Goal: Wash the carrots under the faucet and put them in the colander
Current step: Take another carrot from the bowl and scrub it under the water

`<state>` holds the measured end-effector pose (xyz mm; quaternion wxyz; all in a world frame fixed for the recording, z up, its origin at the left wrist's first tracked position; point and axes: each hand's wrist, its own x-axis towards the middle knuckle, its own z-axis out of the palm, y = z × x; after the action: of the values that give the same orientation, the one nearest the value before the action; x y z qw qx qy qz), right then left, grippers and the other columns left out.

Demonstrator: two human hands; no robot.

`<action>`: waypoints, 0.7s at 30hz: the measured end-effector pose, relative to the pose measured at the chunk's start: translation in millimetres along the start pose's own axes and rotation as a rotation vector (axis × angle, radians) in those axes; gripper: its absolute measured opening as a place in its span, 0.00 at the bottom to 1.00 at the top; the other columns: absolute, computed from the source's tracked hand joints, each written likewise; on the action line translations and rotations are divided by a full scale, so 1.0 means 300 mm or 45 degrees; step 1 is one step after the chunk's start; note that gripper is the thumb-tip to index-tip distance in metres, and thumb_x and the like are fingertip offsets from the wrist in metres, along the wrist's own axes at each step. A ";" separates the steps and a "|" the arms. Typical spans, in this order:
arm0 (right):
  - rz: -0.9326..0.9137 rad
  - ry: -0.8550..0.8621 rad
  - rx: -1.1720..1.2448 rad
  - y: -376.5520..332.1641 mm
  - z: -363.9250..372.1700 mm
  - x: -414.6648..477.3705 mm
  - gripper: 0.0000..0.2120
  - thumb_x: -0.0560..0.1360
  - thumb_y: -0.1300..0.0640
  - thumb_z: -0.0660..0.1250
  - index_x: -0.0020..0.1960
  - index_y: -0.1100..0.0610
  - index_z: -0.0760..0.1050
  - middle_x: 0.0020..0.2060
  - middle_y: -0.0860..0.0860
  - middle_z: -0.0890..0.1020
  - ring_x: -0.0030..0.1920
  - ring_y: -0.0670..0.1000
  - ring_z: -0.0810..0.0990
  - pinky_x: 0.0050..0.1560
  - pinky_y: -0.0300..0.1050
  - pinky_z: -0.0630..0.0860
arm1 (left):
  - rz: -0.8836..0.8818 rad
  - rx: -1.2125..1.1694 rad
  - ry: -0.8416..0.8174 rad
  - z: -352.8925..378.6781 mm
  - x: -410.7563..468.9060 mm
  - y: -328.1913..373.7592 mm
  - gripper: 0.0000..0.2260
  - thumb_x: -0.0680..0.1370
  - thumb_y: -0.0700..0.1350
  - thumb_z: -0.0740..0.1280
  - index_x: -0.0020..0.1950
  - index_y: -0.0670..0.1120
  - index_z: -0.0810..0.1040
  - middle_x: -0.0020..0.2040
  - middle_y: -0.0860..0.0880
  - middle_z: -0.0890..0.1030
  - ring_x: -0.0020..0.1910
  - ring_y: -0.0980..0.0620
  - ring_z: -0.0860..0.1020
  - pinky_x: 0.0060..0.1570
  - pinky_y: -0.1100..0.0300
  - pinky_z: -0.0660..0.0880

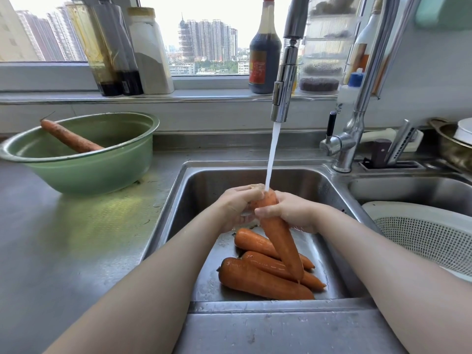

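Clasped by curled fingers of left grip point(237, 206) and right grip point(293, 213): one carrot point(279, 241), thick end raised into the faucet stream point(272, 154) for rinsing; colander point(421, 233) ready right of both.

Five carrots point(263, 283), one colander point(419, 231), one green basin point(84, 172).
Three lay in the sink point(209, 180), lower centre; one held carrot point(278, 236), centre; one basin carrot point(69, 137), upper left.
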<state>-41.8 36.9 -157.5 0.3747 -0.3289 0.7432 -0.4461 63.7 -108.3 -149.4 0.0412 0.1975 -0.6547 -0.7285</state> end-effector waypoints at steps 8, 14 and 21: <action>0.013 0.003 -0.035 0.002 -0.001 0.002 0.30 0.66 0.44 0.81 0.65 0.51 0.77 0.56 0.54 0.87 0.57 0.57 0.86 0.65 0.63 0.80 | -0.035 0.040 -0.037 -0.009 -0.007 0.005 0.10 0.80 0.41 0.67 0.57 0.49 0.86 0.49 0.46 0.84 0.49 0.49 0.82 0.41 0.58 0.80; 0.012 0.045 -0.155 -0.017 0.020 -0.004 0.29 0.70 0.42 0.79 0.66 0.49 0.73 0.61 0.53 0.81 0.60 0.56 0.83 0.64 0.60 0.80 | -0.003 0.023 0.042 0.008 -0.004 -0.006 0.12 0.80 0.43 0.70 0.62 0.50 0.84 0.52 0.45 0.84 0.52 0.47 0.82 0.46 0.54 0.82; -0.007 0.017 -0.114 -0.013 0.009 -0.010 0.23 0.70 0.47 0.79 0.62 0.52 0.78 0.55 0.55 0.87 0.57 0.57 0.86 0.65 0.62 0.80 | -0.052 0.019 -0.030 -0.005 -0.006 0.003 0.15 0.80 0.38 0.65 0.63 0.48 0.84 0.52 0.44 0.83 0.51 0.47 0.81 0.43 0.56 0.81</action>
<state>-37.4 36.8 -154.1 0.3533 -0.3446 0.7640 -0.4156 65.8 -109.2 -148.3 0.0173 0.2025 -0.6564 -0.7265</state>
